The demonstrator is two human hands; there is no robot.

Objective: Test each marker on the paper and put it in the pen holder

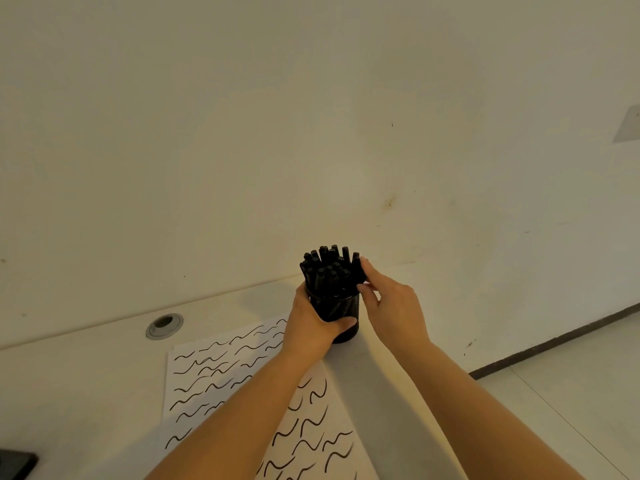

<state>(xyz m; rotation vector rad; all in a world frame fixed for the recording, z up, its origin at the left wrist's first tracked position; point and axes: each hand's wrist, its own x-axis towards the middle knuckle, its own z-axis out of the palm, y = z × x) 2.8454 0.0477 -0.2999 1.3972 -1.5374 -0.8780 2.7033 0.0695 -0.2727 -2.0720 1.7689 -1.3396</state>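
A black mesh pen holder (pixel 341 308) stands at the far edge of the white table, against the wall. It is packed with several black markers (pixel 329 266), caps up. My left hand (pixel 311 327) wraps around the holder's left side, thumb across its front. My right hand (pixel 391 306) is at the holder's right, its fingertips pinching a marker at the edge of the bunch. A white paper (pixel 221 382) covered in black wavy test strokes lies under my forearms.
A round grey cable grommet (pixel 164 326) is set in the table (pixel 86 393) to the left. A dark object (pixel 15 464) pokes in at the bottom left corner. The table's right edge drops to a tiled floor (pixel 571 386).
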